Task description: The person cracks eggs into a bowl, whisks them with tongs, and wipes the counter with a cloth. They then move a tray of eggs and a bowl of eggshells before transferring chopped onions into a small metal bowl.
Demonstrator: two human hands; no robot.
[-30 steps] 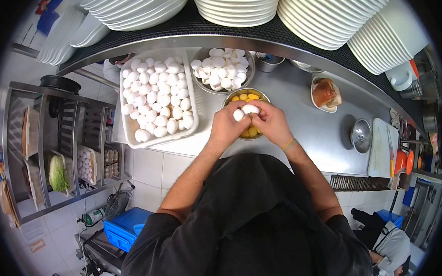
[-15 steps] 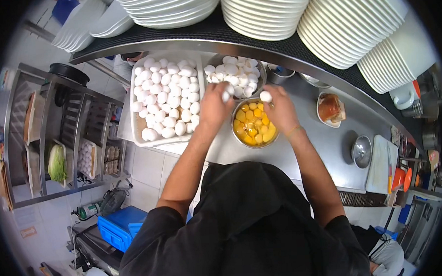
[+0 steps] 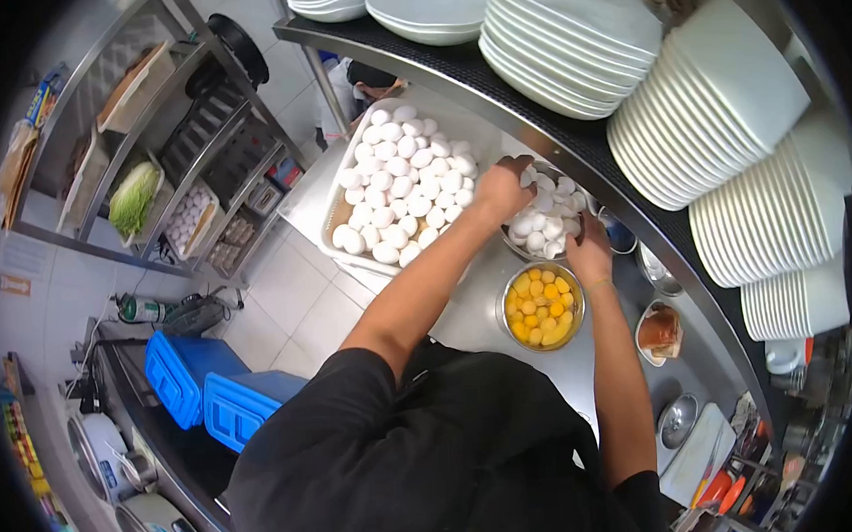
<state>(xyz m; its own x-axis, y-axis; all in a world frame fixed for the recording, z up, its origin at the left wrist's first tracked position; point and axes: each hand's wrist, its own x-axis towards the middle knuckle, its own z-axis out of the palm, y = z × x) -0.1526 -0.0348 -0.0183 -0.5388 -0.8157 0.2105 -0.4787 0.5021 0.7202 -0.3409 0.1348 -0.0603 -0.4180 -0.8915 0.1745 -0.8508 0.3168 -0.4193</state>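
My left hand is at the upper left side of a metal bowl heaped with cracked white eggshells. Its fingers reach over the shells, and the fingertips are partly hidden. On the bowl's right side my right hand has thumb and fingers apart against the shells. No egg shows clearly in either hand. Just below stands a smaller metal bowl of raw yolks and whites. Left of the shells, a white tray holds a pile of whole white eggs.
Stacked white plates and bowls line a shelf above the steel counter. Rightward are a white dish with reddish-brown food, a metal bowl and a cutting board. Another person is beyond the tray.
Both hands have moved from above the yolk bowl to the eggshell bowl. The white eggs or shells seen in each hand earlier no longer show there. The whole view has turned.
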